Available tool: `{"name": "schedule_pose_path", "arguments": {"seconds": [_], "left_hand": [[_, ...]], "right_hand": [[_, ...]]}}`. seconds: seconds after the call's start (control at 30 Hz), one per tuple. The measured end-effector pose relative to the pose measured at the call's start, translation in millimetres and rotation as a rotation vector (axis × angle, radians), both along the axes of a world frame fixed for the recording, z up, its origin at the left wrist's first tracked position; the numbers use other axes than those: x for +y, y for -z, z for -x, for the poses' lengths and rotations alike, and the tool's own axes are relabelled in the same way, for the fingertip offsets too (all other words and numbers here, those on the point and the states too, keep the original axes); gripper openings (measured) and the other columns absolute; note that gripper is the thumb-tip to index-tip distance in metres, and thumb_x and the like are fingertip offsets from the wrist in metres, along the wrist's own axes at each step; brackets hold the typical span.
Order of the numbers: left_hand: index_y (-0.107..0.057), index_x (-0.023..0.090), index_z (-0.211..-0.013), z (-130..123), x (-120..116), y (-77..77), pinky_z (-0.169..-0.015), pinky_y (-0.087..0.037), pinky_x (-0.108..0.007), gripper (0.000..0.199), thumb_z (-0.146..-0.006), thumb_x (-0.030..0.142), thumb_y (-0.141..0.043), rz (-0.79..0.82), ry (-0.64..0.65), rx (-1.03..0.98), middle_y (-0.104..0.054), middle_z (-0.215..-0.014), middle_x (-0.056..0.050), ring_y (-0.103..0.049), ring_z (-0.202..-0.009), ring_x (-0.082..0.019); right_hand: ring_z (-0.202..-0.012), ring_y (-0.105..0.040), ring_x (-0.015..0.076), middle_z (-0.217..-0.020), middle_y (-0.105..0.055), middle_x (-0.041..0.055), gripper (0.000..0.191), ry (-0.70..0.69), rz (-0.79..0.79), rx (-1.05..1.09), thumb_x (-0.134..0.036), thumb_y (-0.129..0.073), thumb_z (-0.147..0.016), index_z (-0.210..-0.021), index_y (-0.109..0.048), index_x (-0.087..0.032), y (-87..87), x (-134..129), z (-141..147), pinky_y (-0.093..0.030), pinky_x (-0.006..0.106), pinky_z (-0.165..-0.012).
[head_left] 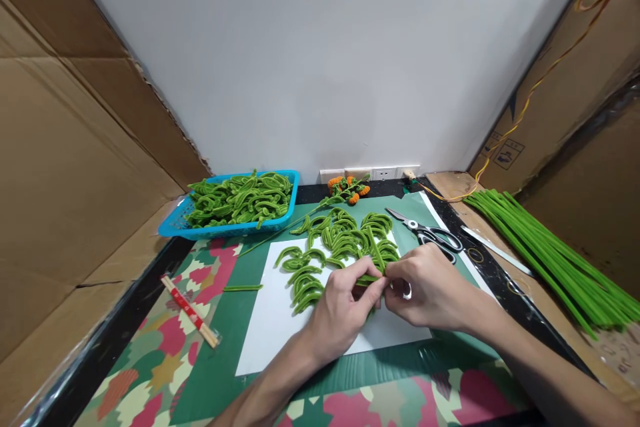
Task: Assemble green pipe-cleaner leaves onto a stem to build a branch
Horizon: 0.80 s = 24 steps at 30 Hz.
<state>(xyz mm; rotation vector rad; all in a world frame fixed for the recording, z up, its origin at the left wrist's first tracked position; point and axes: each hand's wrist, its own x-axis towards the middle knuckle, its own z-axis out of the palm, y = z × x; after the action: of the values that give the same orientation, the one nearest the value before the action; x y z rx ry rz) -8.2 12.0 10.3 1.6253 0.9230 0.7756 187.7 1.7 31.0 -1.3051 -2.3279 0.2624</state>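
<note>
My left hand point(345, 307) and my right hand point(425, 283) meet over a white sheet of paper point(285, 340). Both pinch a green pipe cleaner point(376, 250), part of which sticks up between them; their fingertips hide the spot where they grip. Just beyond my fingers lie several curved green pipe cleaner pieces point(345, 240), bunched on the sheet and the green mat. One short straight piece point(243, 288) rests on the mat to the left. Scissors point(430, 233) with dark handles lie partly spread, behind my right hand.
A blue basket point(227, 233) heaped with bent green pieces stands at the back left. Near the wall lies a stem with orange tufts point(350, 188). Wrapped chopsticks point(190, 312) lie at left. Long green pipe cleaners point(555, 260) are bundled at right, beside a white strip point(495, 250). Cardboard walls flank both sides.
</note>
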Motion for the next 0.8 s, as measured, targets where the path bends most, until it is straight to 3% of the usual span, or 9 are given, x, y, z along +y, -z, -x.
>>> {"name": "schedule_pose_path", "arguments": {"seconds": [0.17, 0.37, 0.47, 0.63, 0.8], "left_hand": [[-0.056, 0.021, -0.097, 0.6, 5.5, 0.9, -0.037, -0.031, -0.015, 0.030, -0.101, 0.049, -0.067, 0.188, -0.019, -0.194, -0.062, -0.066, 0.007, -0.044, -0.037, -0.004], [-0.057, 0.019, -0.099, 0.7, 9.1, 5.7, -0.035, -0.028, -0.012, 0.037, -0.103, 0.055, -0.063, 0.201, -0.042, -0.270, -0.060, -0.066, 0.007, -0.044, -0.036, -0.002], [-0.059, 0.019, -0.102, 1.7, 8.7, 6.1, -0.036, -0.028, -0.012, 0.036, -0.102, 0.055, -0.063, 0.184, -0.025, -0.271, -0.060, -0.069, 0.007, -0.046, -0.037, -0.002], [-0.061, 0.020, -0.108, 3.5, 7.1, 0.5, -0.037, -0.031, -0.013, 0.034, -0.098, 0.050, -0.072, 0.227, 0.014, -0.301, -0.058, -0.069, 0.008, -0.047, -0.041, -0.003], [-0.062, 0.019, -0.100, 4.8, 7.5, -2.8, -0.039, -0.032, -0.013, 0.028, -0.097, 0.043, -0.075, 0.155, -0.029, -0.243, -0.055, -0.055, 0.010, -0.042, -0.037, -0.004]], "right_hand": [[-0.050, -0.053, 0.0107, -0.059, -0.064, -0.0017, 0.019, -0.038, -0.095, 0.082, -0.013, -0.062, -0.087, -0.070, -0.061, -0.019, 3.9, 5.0, -3.2, -0.028, 0.025, -0.055], [-0.057, -0.063, 0.0116, -0.075, -0.072, 0.0005, 0.002, -0.124, -0.330, 0.324, -0.016, -0.066, -0.099, -0.099, -0.066, -0.018, 14.0, 10.7, -8.8, -0.042, 0.023, -0.055], [-0.072, -0.072, 0.0144, -0.093, -0.077, 0.0057, 0.015, -0.205, -0.349, 0.381, -0.010, -0.064, -0.100, -0.113, -0.066, -0.018, 16.8, 11.6, -8.8, -0.051, 0.024, -0.062], [-0.086, -0.078, 0.0168, -0.101, -0.080, 0.0068, 0.022, -0.249, -0.306, 0.467, -0.007, -0.069, -0.098, -0.115, -0.071, -0.020, 18.4, 13.8, -10.9, -0.061, 0.025, -0.075], [-0.087, -0.080, 0.0183, -0.101, -0.081, 0.0099, 0.018, -0.262, -0.402, 0.454, -0.009, -0.073, -0.097, -0.113, -0.074, -0.018, 19.6, 17.3, -14.1, -0.065, 0.026, -0.077]]}}
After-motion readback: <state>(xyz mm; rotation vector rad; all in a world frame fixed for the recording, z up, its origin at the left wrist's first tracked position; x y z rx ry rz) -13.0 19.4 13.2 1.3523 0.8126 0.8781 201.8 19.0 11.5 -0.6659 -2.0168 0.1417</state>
